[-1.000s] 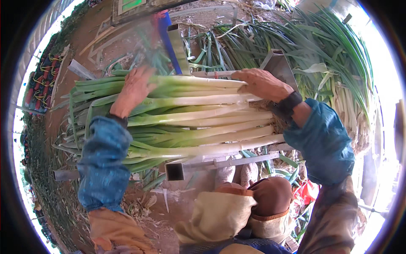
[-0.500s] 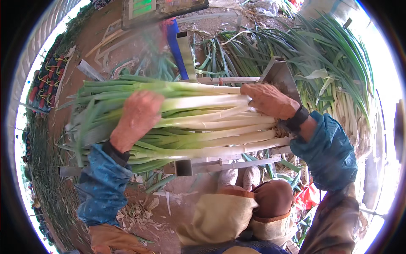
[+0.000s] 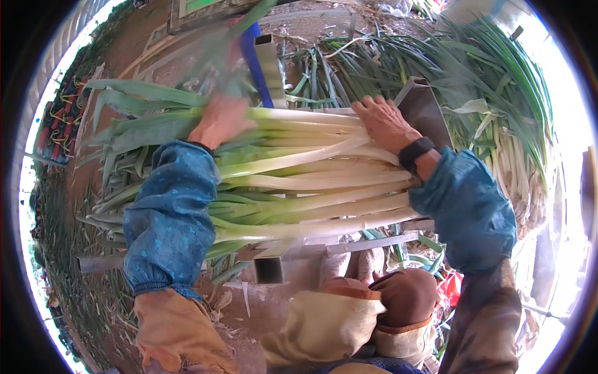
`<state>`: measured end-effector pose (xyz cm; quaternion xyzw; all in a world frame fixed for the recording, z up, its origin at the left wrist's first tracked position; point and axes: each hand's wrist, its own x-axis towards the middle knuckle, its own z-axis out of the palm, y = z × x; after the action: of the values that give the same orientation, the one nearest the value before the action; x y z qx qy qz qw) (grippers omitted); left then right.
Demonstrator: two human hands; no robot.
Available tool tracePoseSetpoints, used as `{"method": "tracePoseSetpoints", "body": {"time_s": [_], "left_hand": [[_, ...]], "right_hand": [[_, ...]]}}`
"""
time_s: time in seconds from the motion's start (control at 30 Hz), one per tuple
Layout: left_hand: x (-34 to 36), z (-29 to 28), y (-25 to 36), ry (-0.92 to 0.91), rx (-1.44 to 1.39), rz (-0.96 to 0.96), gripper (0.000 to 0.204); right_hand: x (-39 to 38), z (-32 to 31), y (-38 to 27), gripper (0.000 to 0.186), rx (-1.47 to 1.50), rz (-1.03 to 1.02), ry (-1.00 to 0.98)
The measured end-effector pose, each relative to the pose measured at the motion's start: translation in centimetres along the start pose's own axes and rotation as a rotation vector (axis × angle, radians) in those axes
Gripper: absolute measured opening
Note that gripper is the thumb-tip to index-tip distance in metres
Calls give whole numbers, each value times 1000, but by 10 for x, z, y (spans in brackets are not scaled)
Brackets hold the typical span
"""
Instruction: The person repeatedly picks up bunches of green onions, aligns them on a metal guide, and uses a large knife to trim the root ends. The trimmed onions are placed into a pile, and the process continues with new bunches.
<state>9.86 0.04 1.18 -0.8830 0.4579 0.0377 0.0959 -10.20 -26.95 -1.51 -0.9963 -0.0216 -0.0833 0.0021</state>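
Observation:
A thick layer of long green onions (image 3: 324,196) lies crosswise on a metal rack (image 3: 269,269), white ends to the right and leaves to the left. My left hand (image 3: 223,119), slightly blurred, is closed around the leafy part of the far stalks; its fingertips are hidden. Over the white ends at the far right lies my right hand (image 3: 386,123), its fingers stretched and a little apart, touching the stalks. A loose white stalk runs slantwise across the top of the layer toward this hand.
An angled metal plate (image 3: 425,109) stands right of my right hand. Behind it lies a big heap of green onions (image 3: 492,81). A blue upright strip (image 3: 256,68) and a device with a green display (image 3: 202,7) are at the far side. Leaf scraps litter the ground.
My left hand has moved away from me and slightly right, over the far stalks. My right hand has shifted a little farther away, its fingers now more stretched. The onion layer has shifted slightly.

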Motion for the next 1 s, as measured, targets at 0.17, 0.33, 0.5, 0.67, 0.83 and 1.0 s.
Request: {"method": "tracePoseSetpoints", "body": {"time_s": [0.17, 0.33, 0.5, 0.67, 0.83, 1.0], "left_hand": [[3, 12, 3, 63, 26, 97, 32], [-6, -1, 5, 228, 108, 331, 27], [-7, -46, -28, -277, -19, -81, 49], [-79, -43, -134, 71, 118, -219, 34], [-164, -53, -187, 130, 324, -518, 29], [-169, -68, -195, -68, 451, -780, 32]], "right_hand": [[14, -17, -59, 55, 234, -166, 25], [30, 34, -63, 48, 329, 80, -114], [31, 51, -56, 42, 415, 185, -232], [34, 52, -53, 45, 436, 224, -273], [46, 43, -57, 46, 454, 225, -377], [39, 47, -59, 49, 417, 219, -298]]}}
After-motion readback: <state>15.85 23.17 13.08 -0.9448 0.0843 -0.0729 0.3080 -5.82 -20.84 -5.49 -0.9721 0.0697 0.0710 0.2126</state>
